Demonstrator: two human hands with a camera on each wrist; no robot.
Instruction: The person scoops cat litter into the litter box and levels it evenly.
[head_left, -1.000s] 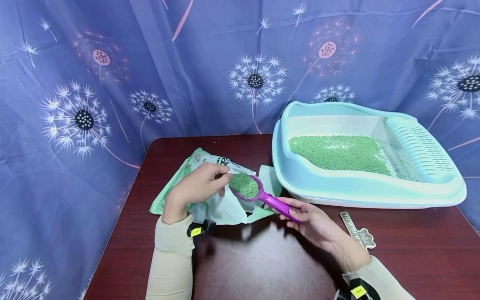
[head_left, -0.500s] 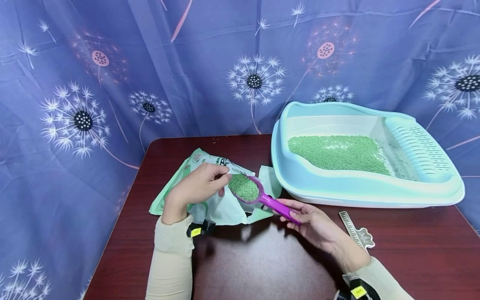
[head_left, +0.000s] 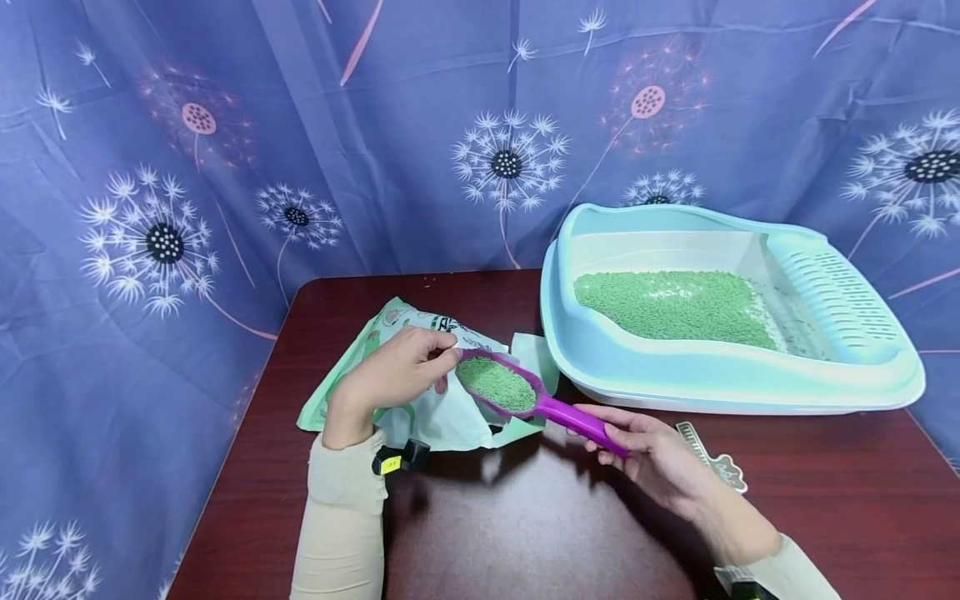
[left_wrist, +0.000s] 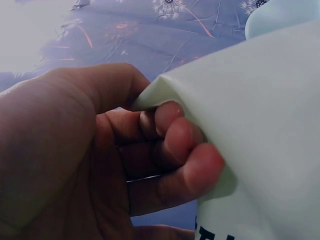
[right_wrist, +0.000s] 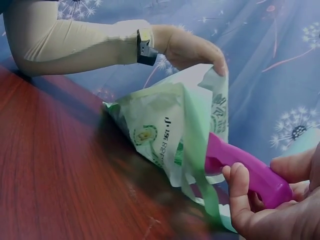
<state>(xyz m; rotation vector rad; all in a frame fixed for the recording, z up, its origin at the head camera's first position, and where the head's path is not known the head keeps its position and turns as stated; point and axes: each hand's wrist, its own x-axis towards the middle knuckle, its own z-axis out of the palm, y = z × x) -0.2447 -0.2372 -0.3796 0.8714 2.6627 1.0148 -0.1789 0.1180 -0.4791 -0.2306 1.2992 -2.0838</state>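
My left hand [head_left: 397, 367] pinches the upper edge of an opened green-and-white bag [head_left: 442, 417] between thumb and curled fingers; the left wrist view shows the bag's film [left_wrist: 260, 100] folded in that pinch. In my right hand [head_left: 667, 454] is the handle of a purple scoop [head_left: 577, 419]. Green pellets [head_left: 498, 383] fill the scoop's bowl, which lies at the bag's mouth. Seen from the right wrist, the bag [right_wrist: 155, 125] stands propped up, its mouth facing the scoop [right_wrist: 255, 172], and the bowl is hidden behind the bag's film.
A light blue litter box [head_left: 720, 379] stands at the back right, with a bed of green pellets [head_left: 675, 312] inside and a slotted step at its right end. A small comb-like piece [head_left: 727, 472] lies on the dark red table [head_left: 555, 517]. A blue patterned curtain [head_left: 420, 142] hangs behind.
My right hand has drawn the scoop a little to the right and toward me, so more of its pellet-filled bowl shows. The left hand keeps its hold on the bag.
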